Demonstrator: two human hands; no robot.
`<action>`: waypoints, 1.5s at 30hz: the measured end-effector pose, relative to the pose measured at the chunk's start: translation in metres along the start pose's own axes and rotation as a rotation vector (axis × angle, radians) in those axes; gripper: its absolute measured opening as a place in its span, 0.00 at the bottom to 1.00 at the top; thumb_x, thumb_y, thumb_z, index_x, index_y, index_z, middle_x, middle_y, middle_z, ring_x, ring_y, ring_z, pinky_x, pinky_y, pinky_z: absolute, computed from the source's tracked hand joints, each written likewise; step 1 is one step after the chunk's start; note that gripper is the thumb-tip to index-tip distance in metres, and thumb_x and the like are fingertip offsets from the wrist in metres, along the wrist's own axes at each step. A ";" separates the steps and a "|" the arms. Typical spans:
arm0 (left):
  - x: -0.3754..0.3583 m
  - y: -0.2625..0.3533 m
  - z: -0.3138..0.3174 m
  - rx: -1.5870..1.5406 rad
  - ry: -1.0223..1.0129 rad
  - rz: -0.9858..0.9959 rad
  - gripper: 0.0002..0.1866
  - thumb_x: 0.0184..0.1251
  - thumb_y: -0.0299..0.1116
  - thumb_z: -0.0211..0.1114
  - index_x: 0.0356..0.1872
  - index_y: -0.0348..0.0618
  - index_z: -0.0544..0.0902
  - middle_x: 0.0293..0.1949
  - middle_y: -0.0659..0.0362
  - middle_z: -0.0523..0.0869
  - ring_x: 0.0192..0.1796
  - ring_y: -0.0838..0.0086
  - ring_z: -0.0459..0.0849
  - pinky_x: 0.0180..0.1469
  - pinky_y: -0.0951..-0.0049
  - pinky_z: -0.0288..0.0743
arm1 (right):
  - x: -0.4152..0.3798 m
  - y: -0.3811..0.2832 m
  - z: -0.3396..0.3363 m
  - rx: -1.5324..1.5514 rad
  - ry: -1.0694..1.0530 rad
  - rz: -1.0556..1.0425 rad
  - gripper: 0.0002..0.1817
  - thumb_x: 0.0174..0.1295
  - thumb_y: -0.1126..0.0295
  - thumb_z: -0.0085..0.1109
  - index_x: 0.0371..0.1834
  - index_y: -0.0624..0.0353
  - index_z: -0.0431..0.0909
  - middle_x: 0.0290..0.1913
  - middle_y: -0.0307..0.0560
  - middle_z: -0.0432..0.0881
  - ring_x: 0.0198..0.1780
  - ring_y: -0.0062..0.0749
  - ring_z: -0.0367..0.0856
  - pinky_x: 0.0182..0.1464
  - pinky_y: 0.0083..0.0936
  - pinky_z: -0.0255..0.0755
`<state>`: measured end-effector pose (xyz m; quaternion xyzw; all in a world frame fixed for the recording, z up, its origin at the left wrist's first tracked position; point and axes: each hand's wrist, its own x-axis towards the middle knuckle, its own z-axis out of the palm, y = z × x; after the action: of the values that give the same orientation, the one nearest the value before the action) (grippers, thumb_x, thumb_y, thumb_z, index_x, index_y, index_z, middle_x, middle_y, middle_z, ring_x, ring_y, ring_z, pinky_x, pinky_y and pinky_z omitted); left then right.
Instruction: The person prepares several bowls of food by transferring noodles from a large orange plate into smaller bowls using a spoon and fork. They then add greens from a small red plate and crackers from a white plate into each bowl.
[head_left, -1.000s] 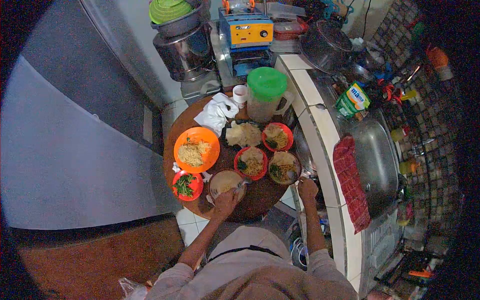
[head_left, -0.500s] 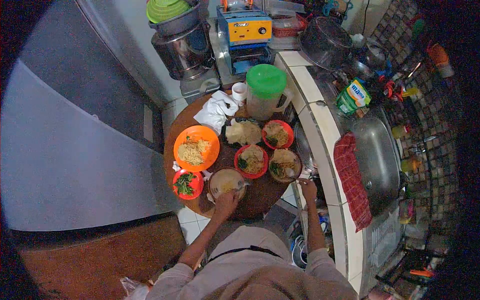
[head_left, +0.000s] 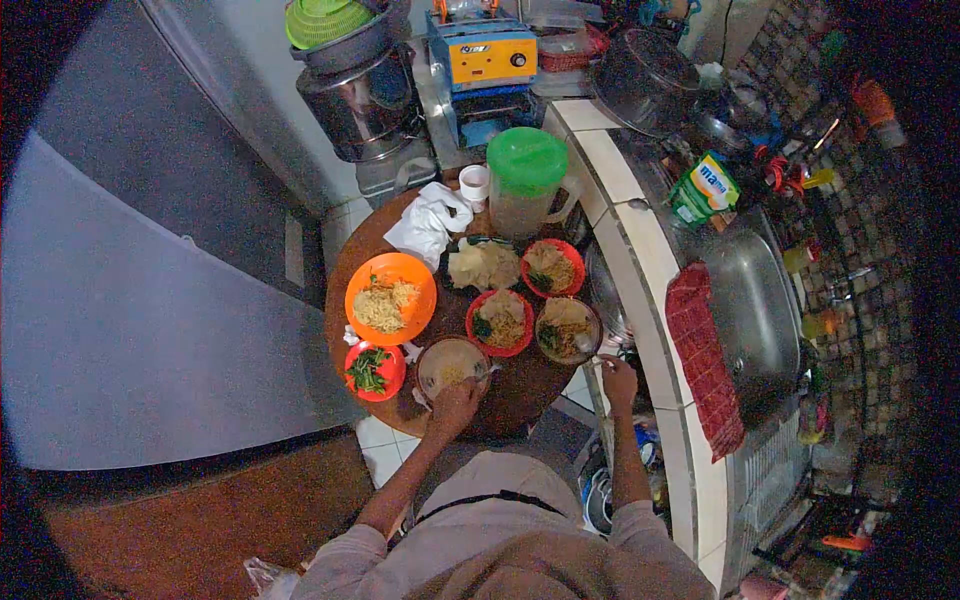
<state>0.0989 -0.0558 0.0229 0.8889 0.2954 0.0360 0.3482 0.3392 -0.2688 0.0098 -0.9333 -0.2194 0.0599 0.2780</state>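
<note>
On the round brown table stands a wide bowl (head_left: 436, 358) with pale yellowish contents. My left hand (head_left: 457, 402) reaches over its near rim, fingers bunched and pointing down into it; what they hold is hidden. My right hand (head_left: 619, 382) is closed at the table's right edge, beside a bowl of noodles and greens (head_left: 569, 330). A small pale thing shows at its fingertips, too small to name. Two red bowls of noodles, the nearer red bowl (head_left: 499, 322) and the farther red bowl (head_left: 553, 268), also hold greens and a flat pale cracker.
An orange plate of noodles (head_left: 364, 280) and a red plate of greens (head_left: 368, 370) lie at left. Farther back are pale crackers (head_left: 484, 264), a white plastic bag (head_left: 428, 228), a white cup (head_left: 474, 184) and a green-lidded pitcher (head_left: 528, 165). The tiled counter (head_left: 650, 240) borders the right.
My right hand has drawn slightly away from the right-hand bowl, and the thin handle-like thing at its rim no longer shows. My left hand stays at its bowl. The view has shifted slightly.
</note>
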 end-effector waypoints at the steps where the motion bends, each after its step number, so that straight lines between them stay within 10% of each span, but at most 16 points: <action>1: 0.001 -0.003 0.003 0.000 0.001 0.000 0.16 0.61 0.40 0.46 0.38 0.36 0.74 0.25 0.41 0.78 0.31 0.48 0.78 0.35 0.52 0.69 | 0.001 0.003 0.002 0.000 0.000 -0.001 0.10 0.52 0.62 0.53 0.36 0.46 0.80 0.20 0.48 0.76 0.21 0.37 0.74 0.26 0.31 0.69; 19: 0.081 0.039 0.088 -0.108 -0.148 0.170 0.17 0.64 0.43 0.42 0.37 0.40 0.73 0.31 0.44 0.78 0.35 0.48 0.77 0.36 0.52 0.69 | 0.009 0.044 0.041 -0.122 -0.072 0.025 0.12 0.49 0.61 0.55 0.36 0.46 0.80 0.28 0.54 0.78 0.32 0.43 0.77 0.36 0.33 0.70; 34: 0.077 0.045 0.110 -0.092 -0.088 0.148 0.13 0.60 0.37 0.46 0.37 0.39 0.73 0.27 0.42 0.78 0.30 0.49 0.78 0.32 0.53 0.71 | 0.012 0.098 0.063 0.190 -0.221 0.107 0.12 0.52 0.63 0.57 0.37 0.54 0.80 0.32 0.45 0.81 0.31 0.28 0.79 0.35 0.23 0.71; 39: 0.079 0.047 0.116 -0.027 -0.014 0.050 0.17 0.63 0.41 0.43 0.35 0.37 0.72 0.26 0.42 0.78 0.30 0.49 0.78 0.33 0.52 0.70 | 0.016 0.091 0.059 0.120 -0.099 -0.242 0.12 0.54 0.62 0.55 0.36 0.55 0.80 0.33 0.46 0.81 0.33 0.28 0.80 0.36 0.24 0.71; 40: 0.078 0.056 0.107 -0.030 -0.013 0.051 0.17 0.63 0.41 0.43 0.35 0.37 0.72 0.26 0.42 0.78 0.30 0.49 0.78 0.33 0.52 0.70 | 0.013 0.083 0.051 0.560 -0.191 -0.097 0.12 0.53 0.61 0.55 0.35 0.54 0.80 0.33 0.47 0.81 0.34 0.29 0.80 0.37 0.25 0.71; 45: 0.074 0.060 0.108 -0.138 0.034 0.100 0.19 0.63 0.42 0.42 0.40 0.38 0.74 0.31 0.43 0.79 0.35 0.50 0.77 0.37 0.54 0.70 | 0.015 0.064 0.040 0.170 -0.105 -0.080 0.14 0.50 0.57 0.58 0.37 0.51 0.80 0.32 0.46 0.81 0.32 0.33 0.79 0.35 0.27 0.71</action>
<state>0.2192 -0.1146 -0.0303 0.8756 0.2534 0.0886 0.4016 0.3668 -0.2904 -0.0580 -0.8924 -0.2647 0.1159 0.3466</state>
